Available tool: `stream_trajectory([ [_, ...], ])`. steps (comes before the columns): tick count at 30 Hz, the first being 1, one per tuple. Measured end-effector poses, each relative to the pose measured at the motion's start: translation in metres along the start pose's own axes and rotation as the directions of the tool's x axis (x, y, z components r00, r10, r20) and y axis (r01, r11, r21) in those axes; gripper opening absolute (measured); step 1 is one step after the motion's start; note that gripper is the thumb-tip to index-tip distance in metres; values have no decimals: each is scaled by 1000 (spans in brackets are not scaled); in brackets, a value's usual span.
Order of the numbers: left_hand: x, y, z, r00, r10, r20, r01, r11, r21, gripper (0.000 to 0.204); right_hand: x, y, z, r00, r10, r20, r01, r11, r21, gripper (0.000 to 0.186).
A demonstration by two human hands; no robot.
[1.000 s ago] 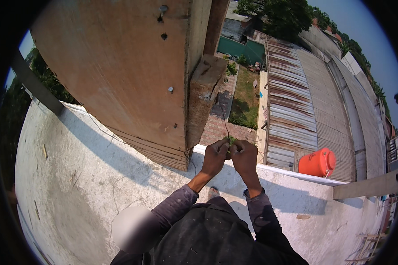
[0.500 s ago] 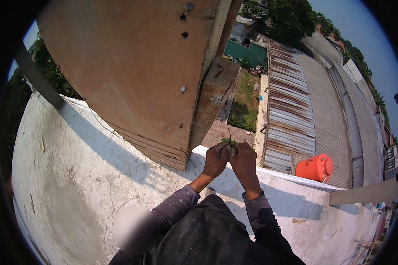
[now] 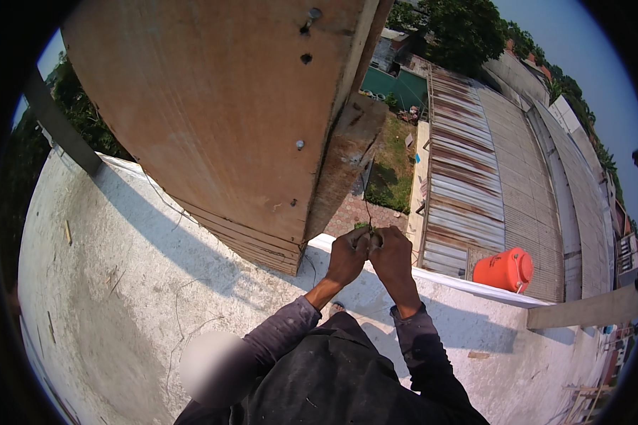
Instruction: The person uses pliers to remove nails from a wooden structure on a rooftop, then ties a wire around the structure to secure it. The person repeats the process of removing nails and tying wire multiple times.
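Rough grey concrete roof (image 3: 120, 283) spreads below, cracked and stained, ending at a low white edge wall (image 3: 461, 287) with a long drop beyond to a patch of grass, paving and rusty corrugated sheds (image 3: 468, 170).

Both hands meet just above that wall. The left hand (image 3: 347, 256) and right hand (image 3: 392, 253) are closed, fingertips pinched together on a thin wire (image 3: 367, 212). It runs nearly straight up from the fingers toward the underside of the wooden boards, its long axis roughly vertical; its upper end is too fine to follow. A small green bit shows at the pinch, too small to tell what it is.

Large plywood panel (image 3: 220, 113), studded with bolts, leans overhead just left of the hands, with a weathered plank (image 3: 344, 163) along its edge. An orange water tank (image 3: 505, 270) sits well to the right, past the wall.
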State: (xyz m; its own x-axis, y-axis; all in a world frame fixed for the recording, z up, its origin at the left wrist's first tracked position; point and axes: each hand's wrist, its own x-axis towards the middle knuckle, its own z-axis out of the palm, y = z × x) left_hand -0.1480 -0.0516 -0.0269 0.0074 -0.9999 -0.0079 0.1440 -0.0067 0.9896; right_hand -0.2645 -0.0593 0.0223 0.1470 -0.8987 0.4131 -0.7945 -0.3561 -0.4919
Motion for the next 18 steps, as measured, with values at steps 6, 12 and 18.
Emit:
stream_trajectory([
  [6, 0, 1, -1, 998, 56, -8, -56, 997, 51, 29, -3, 0, 4, 1000, -9, 12, 10, 999, -52, 11],
  [12, -2, 4, -5, 999, 18, 42, -20, 998, 56, 30, -1, 0, 3, 999, -22, 37, 24, 998, -55, 13],
  [18, -1, -3, -4, 1000, 26, -8, -26, 998, 52, 30, 0, -1, 3, 992, -28, 126, 43, 992, -123, 14],
])
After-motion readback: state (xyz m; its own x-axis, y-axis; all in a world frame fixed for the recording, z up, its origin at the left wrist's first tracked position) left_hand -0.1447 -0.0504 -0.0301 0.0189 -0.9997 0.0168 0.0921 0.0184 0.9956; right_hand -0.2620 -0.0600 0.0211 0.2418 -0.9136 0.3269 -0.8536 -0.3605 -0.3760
